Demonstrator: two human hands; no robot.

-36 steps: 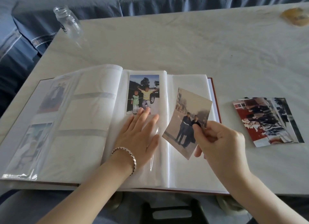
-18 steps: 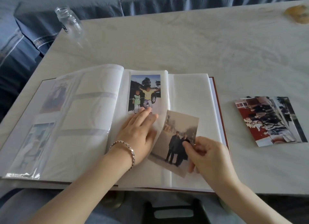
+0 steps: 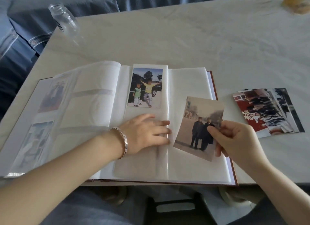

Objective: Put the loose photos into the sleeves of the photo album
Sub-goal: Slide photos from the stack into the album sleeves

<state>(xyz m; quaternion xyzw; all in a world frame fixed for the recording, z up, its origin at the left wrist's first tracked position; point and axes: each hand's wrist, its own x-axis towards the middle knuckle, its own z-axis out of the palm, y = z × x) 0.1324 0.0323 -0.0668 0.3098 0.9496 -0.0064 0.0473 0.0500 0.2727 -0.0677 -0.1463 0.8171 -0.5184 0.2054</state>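
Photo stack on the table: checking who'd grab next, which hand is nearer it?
Right. The right hand, pinching a photo, is just left of the stack; the left hand lies on the album, farther left.

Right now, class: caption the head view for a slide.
Left hand presses a page of the album flat; right hand pinches a loose photo above it.

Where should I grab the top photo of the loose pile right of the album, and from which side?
Its near edge, from the near side, with the right hand once it releases the held photo. The pile lies flat and fanned on the table, lower prints showing at its far and right sides, so that edge probably peels up cleanest.
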